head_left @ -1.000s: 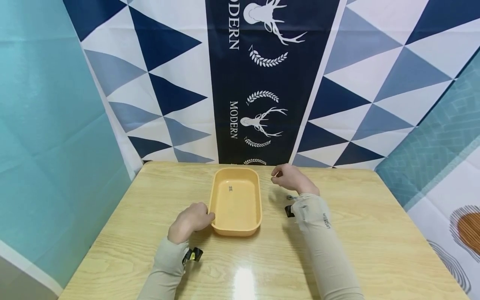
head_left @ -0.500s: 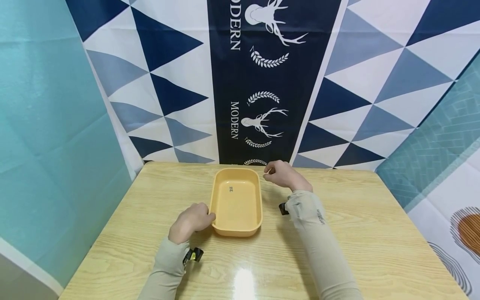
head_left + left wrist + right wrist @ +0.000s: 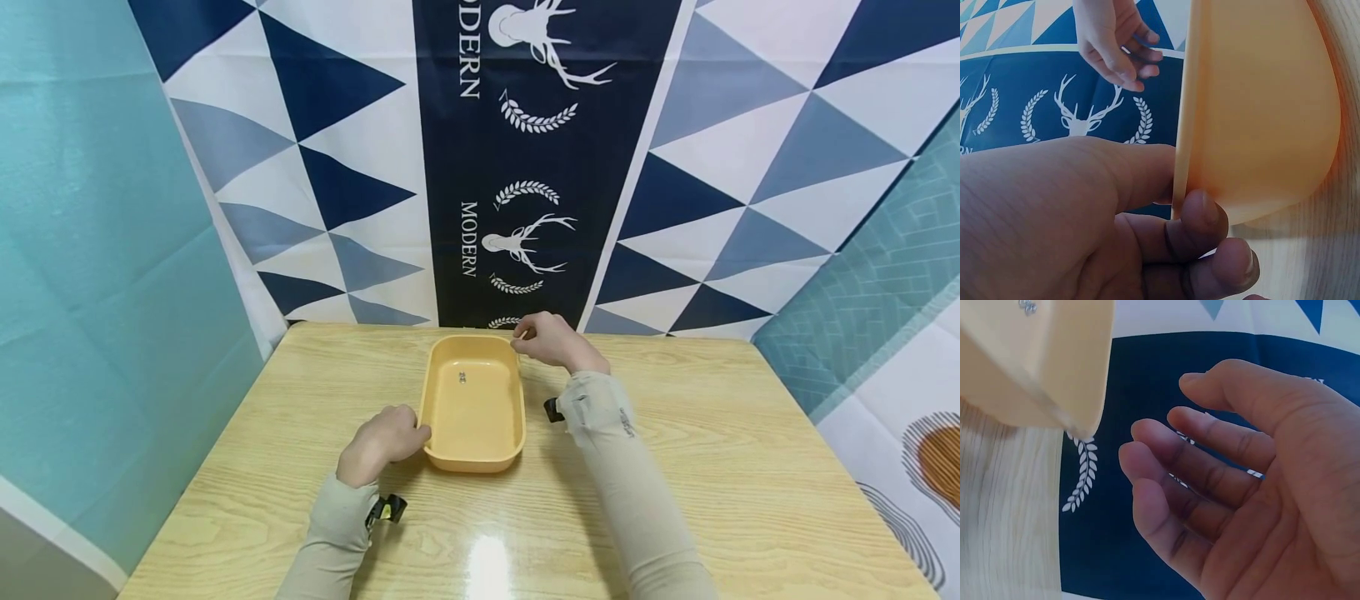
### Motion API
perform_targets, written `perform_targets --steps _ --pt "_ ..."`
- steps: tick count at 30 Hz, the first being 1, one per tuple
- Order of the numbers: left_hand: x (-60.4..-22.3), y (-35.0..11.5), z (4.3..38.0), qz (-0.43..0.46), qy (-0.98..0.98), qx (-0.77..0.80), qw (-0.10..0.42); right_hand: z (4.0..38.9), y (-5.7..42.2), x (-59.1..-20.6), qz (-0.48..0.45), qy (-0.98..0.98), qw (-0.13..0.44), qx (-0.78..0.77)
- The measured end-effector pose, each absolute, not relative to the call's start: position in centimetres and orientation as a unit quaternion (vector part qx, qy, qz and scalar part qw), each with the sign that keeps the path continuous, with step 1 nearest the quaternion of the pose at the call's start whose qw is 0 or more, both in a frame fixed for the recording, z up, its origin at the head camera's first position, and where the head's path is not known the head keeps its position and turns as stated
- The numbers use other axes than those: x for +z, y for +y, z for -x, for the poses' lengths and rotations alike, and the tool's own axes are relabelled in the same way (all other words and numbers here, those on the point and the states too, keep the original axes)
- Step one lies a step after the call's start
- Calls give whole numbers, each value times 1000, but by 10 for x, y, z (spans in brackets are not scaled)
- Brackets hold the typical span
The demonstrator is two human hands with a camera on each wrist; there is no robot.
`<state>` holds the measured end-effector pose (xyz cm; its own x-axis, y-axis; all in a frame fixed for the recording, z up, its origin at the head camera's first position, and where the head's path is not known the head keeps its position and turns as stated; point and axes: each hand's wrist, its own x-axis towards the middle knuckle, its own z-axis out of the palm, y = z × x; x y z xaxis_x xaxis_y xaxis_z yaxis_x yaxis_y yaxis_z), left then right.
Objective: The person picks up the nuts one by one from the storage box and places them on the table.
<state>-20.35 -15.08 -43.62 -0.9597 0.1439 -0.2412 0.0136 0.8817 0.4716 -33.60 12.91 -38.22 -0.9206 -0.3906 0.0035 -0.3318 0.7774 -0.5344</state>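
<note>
A shallow yellow plastic tub (image 3: 471,429) stands on the wooden table. My left hand (image 3: 382,442) pinches its near-left rim between thumb and fingers; in the left wrist view the thumb is on one side of the wall and the fingertips (image 3: 1200,212) on the other. Inside the tub, toward its far end, lies a small silvery object (image 3: 462,377), also visible at the top of the right wrist view. My right hand (image 3: 557,342) hovers by the tub's far-right corner. Its fingers (image 3: 1150,506) are loosely bent, thumb apart, with nothing between them.
The light wooden table (image 3: 720,467) extends to both sides of the tub. A patterned cloth (image 3: 525,167) with deer heads and triangles hangs right behind its back edge. A teal sheet (image 3: 112,292) hangs at the left.
My right hand has moved left and slightly away, up to the tub's far corner. A small shiny item on the table near that wrist is now hidden by the sleeve. The left hand stayed put.
</note>
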Motion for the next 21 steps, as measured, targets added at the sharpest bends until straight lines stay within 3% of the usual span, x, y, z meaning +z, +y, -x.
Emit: perform_targets --steps 21 --pt "-434 -150 203 -36 959 244 140 348 98 -384 193 925 74 -320"
